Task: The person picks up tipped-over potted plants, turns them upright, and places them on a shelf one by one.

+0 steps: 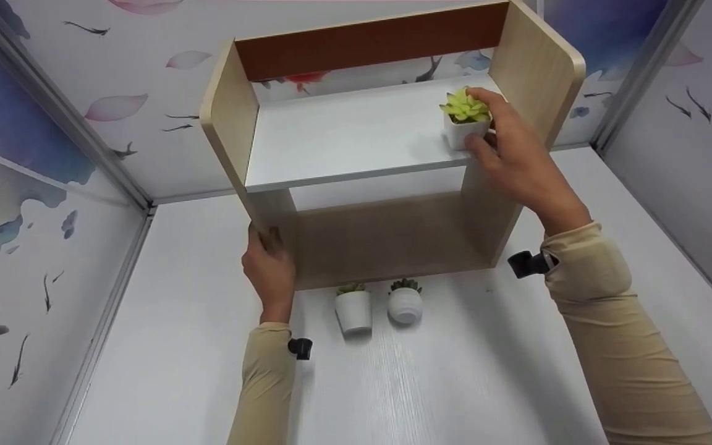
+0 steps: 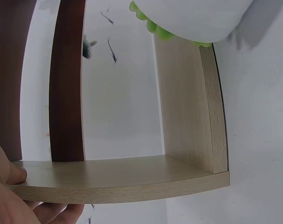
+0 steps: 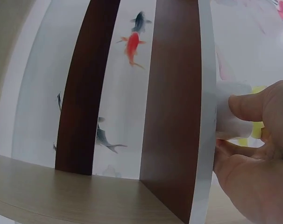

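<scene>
A small succulent with yellow-green leaves in a white square pot [image 1: 458,133] stands at the right end of the white upper shelf [image 1: 343,130]. My right hand [image 1: 517,154] grips this pot, thumb on its near side and fingers round the far side. In the right wrist view the white pot [image 3: 232,109] shows against the shelf board between thumb and fingers. My left hand [image 1: 271,272] holds the left side panel of the wooden shelf unit [image 1: 226,117]. The left wrist view shows its thumb [image 2: 16,173] inside the panel and its fingers beneath.
Two more potted succulents are on the white table in front of the unit: a tapered white pot [image 1: 354,312] and a rounded white pot [image 1: 405,306]. Behind the unit rises a wall [image 1: 164,154] painted with fish and petals. Side walls flank the table.
</scene>
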Tool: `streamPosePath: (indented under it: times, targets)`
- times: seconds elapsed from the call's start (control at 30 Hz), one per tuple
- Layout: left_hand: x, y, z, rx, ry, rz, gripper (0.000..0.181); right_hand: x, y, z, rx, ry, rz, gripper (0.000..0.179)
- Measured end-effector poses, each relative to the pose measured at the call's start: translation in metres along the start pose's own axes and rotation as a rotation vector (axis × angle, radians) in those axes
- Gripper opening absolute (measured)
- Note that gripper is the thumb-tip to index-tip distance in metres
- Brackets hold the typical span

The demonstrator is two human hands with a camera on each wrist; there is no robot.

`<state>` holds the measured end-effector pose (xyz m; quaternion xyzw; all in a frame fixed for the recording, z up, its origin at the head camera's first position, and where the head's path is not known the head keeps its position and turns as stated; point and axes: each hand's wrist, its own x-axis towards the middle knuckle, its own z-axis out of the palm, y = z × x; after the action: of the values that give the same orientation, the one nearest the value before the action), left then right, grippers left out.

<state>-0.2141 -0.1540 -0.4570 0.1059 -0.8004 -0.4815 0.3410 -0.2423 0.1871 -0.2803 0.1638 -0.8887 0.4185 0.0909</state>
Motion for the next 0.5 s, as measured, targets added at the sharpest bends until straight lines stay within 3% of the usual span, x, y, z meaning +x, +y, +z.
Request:
streamPosePath:
  times: [0.27,0.5]
  targets:
    - [0.000,0.001,0.000,0.008,-0.008,-0.004,0.038,-0.004,0.003,0.000,0.094,0.008,0.007,0.076]
    - [0.001,0.001,0.000,0.012,-0.004,-0.011,0.037,-0.018,-0.004,-0.010,0.098,0.081,-0.027,0.076]
